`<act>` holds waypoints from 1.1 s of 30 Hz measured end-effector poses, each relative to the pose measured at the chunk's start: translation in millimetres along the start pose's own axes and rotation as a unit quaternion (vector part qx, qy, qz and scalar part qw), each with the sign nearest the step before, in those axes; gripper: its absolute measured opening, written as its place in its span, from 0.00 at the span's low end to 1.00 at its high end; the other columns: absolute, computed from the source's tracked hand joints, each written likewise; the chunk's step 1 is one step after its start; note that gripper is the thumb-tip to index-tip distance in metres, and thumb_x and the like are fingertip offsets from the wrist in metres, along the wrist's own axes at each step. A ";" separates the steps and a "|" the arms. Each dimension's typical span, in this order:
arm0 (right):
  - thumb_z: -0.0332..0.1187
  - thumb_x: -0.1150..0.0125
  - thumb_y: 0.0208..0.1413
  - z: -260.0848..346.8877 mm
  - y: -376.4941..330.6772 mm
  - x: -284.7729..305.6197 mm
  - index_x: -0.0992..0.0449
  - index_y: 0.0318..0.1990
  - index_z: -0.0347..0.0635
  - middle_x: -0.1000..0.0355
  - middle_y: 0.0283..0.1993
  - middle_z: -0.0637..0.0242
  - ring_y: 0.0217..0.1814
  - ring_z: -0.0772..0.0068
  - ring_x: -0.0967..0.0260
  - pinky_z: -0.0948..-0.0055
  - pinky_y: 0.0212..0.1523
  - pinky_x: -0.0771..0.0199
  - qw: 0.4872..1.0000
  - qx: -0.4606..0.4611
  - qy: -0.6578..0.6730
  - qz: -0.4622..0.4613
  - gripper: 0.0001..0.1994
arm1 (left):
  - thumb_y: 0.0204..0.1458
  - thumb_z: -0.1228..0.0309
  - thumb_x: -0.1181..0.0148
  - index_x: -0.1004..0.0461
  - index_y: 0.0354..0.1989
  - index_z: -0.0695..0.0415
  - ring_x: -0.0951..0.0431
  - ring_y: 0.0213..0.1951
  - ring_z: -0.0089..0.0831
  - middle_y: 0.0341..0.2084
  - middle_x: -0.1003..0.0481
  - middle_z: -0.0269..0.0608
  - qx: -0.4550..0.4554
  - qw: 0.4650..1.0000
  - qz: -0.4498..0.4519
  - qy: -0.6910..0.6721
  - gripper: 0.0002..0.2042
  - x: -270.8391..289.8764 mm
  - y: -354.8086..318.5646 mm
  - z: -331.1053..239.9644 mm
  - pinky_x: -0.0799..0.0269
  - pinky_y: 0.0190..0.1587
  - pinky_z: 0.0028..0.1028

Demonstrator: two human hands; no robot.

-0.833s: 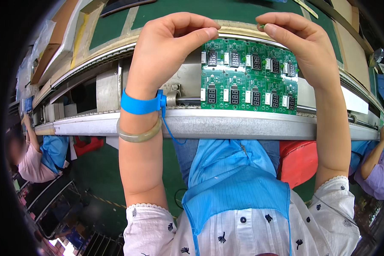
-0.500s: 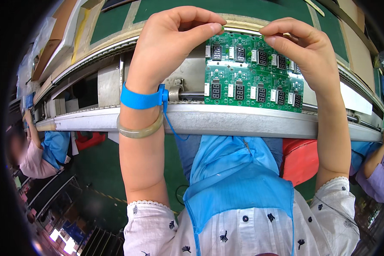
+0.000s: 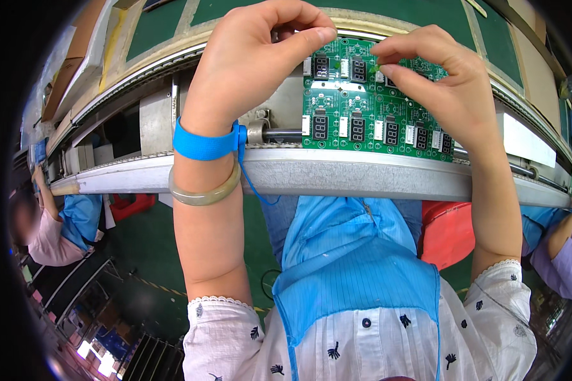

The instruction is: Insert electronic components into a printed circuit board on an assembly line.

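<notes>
A panel of green circuit boards [image 3: 337, 145] lies on the rails in front of me, carrying rows of dark digit displays [image 3: 357, 129] and white connectors [image 3: 343, 126]. My left hand [image 3: 251, 66] is over the panel's far left corner, thumb and index finger pinched together; whatever is between them is hidden. Over the far middle of the panel is my right hand [image 3: 448, 79]. Its thumb and index finger close round a small green component [image 3: 376, 68] beside a white connector. That hand covers part of the far right boards.
A grey metal rail [image 3: 362, 171] runs along my side of the panel, with a metal shaft [image 3: 283, 134] behind it. A blue wrist strap [image 3: 206, 141] with a cord is on my left wrist. Other people sit at far left and right. A red stool [image 3: 448, 232] stands behind me.
My right hand has moved left and slightly down, bringing its fingertips onto the boards. My left hand has shifted slightly up and left. The panel appears a little higher in view.
</notes>
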State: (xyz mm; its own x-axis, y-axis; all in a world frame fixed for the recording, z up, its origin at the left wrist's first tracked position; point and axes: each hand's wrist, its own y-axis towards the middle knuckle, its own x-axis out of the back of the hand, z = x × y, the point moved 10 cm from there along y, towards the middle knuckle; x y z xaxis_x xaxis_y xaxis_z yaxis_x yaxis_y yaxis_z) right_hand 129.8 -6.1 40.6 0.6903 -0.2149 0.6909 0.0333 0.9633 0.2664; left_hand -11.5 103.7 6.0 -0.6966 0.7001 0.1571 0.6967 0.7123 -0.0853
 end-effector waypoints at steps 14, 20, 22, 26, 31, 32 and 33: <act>0.24 0.30 0.49 33.4 -0.7 -16.7 0.15 0.43 0.44 0.21 0.35 0.67 0.44 0.65 0.27 0.66 0.48 0.31 0.972 0.100 -0.209 0.038 0.12 | 0.57 0.74 0.34 0.20 0.38 0.66 0.28 0.28 0.17 0.25 0.23 0.34 -0.065 0.987 -0.006 0.144 0.07 -1.1 -5.2 -27.9 0.31 0.31 0.21; 0.24 0.30 0.48 41.5 -1.0 -19.4 0.16 0.44 0.45 0.22 0.34 0.67 0.44 0.65 0.27 0.66 0.48 0.33 0.958 0.135 -0.248 0.038 0.14 | 0.57 0.74 0.33 0.20 0.38 0.67 0.26 0.29 0.20 0.27 0.22 0.39 -0.045 0.991 -0.004 0.128 0.08 0.2 -3.9 -23.2 0.28 0.33 0.23; 0.24 0.30 0.48 41.7 -0.5 -20.4 0.16 0.46 0.46 0.22 0.34 0.68 0.45 0.65 0.28 0.66 0.48 0.33 0.954 0.128 -0.264 0.054 0.16 | 0.56 0.74 0.33 0.20 0.38 0.68 0.25 0.29 0.21 0.27 0.21 0.40 -0.041 0.992 0.001 0.119 0.08 -1.1 -3.6 -23.9 0.27 0.34 0.24; 0.25 0.31 0.48 47.8 0.8 -24.8 0.17 0.48 0.48 0.21 0.34 0.70 0.45 0.66 0.28 0.66 0.48 0.34 0.948 0.115 -0.293 0.053 0.17 | 0.56 0.74 0.33 0.19 0.38 0.68 0.22 0.31 0.24 0.29 0.20 0.42 -0.069 0.987 -0.001 0.142 0.08 0.5 -6.1 -27.0 0.25 0.36 0.25; 0.27 0.31 0.49 53.1 2.2 -23.8 0.16 0.49 0.51 0.21 0.33 0.70 0.43 0.67 0.29 0.65 0.49 0.34 0.937 0.111 -0.330 0.040 0.17 | 0.55 0.75 0.33 0.19 0.38 0.67 0.22 0.32 0.25 0.30 0.20 0.43 -0.072 0.986 0.001 0.147 0.08 -1.4 -4.8 -26.6 0.25 0.37 0.26; 0.27 0.31 0.49 53.8 1.6 -24.6 0.16 0.49 0.51 0.21 0.33 0.70 0.43 0.67 0.29 0.65 0.49 0.34 0.937 0.111 -0.329 0.039 0.17 | 0.55 0.75 0.33 0.19 0.38 0.67 0.22 0.32 0.25 0.30 0.20 0.43 -0.066 0.986 0.000 0.153 0.08 -1.7 -4.8 -26.7 0.25 0.37 0.26; 0.27 0.31 0.49 53.2 1.2 -24.2 0.16 0.49 0.51 0.21 0.32 0.70 0.43 0.67 0.29 0.64 0.48 0.34 0.936 0.101 -0.335 0.033 0.17 | 0.55 0.75 0.33 0.19 0.38 0.67 0.22 0.32 0.25 0.30 0.20 0.43 -0.061 0.986 0.000 0.158 0.08 -2.0 -4.6 -26.4 0.25 0.37 0.25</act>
State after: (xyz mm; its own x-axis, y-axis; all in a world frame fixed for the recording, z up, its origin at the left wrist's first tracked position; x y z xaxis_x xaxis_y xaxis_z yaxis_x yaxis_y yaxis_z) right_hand 74.7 -8.3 59.9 0.0745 -0.2736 0.9590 -0.1785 0.9424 0.2828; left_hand -8.7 97.8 32.0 -0.6223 0.6351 0.4575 0.7248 0.6882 0.0305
